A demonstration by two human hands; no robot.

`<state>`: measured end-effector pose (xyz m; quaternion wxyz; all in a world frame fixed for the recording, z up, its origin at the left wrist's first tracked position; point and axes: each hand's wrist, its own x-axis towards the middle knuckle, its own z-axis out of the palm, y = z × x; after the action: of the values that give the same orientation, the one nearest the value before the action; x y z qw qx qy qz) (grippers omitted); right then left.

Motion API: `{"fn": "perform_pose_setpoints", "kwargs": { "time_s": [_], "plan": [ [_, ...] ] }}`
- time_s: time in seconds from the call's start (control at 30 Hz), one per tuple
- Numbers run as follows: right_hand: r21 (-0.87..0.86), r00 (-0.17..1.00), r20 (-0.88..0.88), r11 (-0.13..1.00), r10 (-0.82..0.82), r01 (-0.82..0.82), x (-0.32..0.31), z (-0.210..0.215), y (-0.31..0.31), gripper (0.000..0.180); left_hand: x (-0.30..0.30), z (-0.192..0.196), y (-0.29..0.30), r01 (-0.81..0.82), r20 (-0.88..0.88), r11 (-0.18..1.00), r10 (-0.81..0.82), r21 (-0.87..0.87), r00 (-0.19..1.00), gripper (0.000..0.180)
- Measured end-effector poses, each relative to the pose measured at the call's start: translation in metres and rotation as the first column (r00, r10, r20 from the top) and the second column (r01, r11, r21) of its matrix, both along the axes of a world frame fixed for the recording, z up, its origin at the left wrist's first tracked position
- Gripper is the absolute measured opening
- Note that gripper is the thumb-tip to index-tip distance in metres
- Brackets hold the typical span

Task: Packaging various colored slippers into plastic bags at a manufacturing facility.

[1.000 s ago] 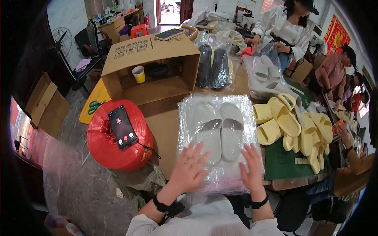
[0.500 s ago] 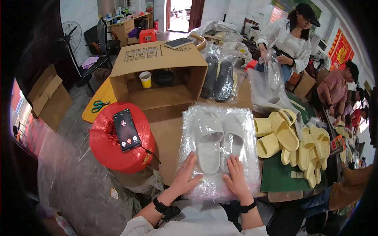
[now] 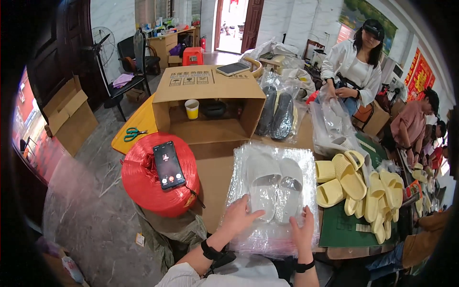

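Pressing: both hands lie flat, fingers spread, on a clear plastic bag (image 3: 272, 196) that holds a pair of white slippers (image 3: 272, 184).
Left hand (image 3: 237, 216): open, palm down on the near left part of the bag, fingertips touching the left slipper's heel end; grips nothing.
Right hand (image 3: 302, 233): open, palm down on the near right edge of the bag; grips nothing.
Change: a second ago both palms sat farther up the bag, close beside the slippers; they have since slid back toward the near edge.
Meaning: judged from this, the film is being smoothed flat and air pushed out, with the open end nearest the person not yet closed.
Bag position: on the brown tabletop (image 3: 215, 167), directly in front of the person.
Left of bag: red twine spool (image 3: 158, 182) with a phone (image 3: 168, 165) on top.
Right of bag: loose yellow slippers (image 3: 354, 186) on a green mat (image 3: 342, 225).
Beyond bag: open cardboard box (image 3: 210, 103); bagged dark slippers (image 3: 277, 112).
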<state>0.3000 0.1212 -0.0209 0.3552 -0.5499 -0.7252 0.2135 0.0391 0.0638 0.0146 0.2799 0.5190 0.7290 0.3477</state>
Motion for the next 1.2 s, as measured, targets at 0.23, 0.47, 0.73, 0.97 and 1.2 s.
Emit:
{"fn": "perform_pose_setpoints", "kwargs": {
  "time_s": [0.23, 0.47, 0.73, 0.97, 1.2],
  "plan": [
    [-0.441, 0.876, -0.445, 0.897, -0.188, -0.032, -0.013, 0.013, 0.005, 0.069, 0.004, -0.042, 0.015, -0.118, 0.270, 0.979, 0.070, 0.166, 0.960, 0.088],
    [-0.385, 0.608, -0.787, 0.856, -0.109, -0.345, -0.017, 0.018, -0.014, 0.059, 0.010, -0.006, -0.009, 0.037, 0.913, 0.999, -0.004, -0.012, 0.408, 0.058],
    [-0.080, 0.832, -0.554, 0.995, 0.001, -0.055, -0.043, 0.028, -0.049, 0.071, 0.035, -0.016, -0.035, 0.012, 0.994, 0.999, -0.033, 0.032, 0.100, 0.053],
    [-0.100, 0.797, -0.603, 0.989, 0.024, -0.106, -0.031, -0.055, -0.058, 0.083, 0.025, -0.013, -0.050, 0.082, 0.974, 0.990, -0.126, 0.113, 0.189, 0.061],
    [-0.283, 0.750, -0.280, 0.695, 0.599, -0.660, 0.023, -0.028, -0.044, 0.092, -0.056, -0.010, -0.116, 0.182, 0.848, 0.966, -0.248, 0.182, 0.468, 0.065]
  ]
}}
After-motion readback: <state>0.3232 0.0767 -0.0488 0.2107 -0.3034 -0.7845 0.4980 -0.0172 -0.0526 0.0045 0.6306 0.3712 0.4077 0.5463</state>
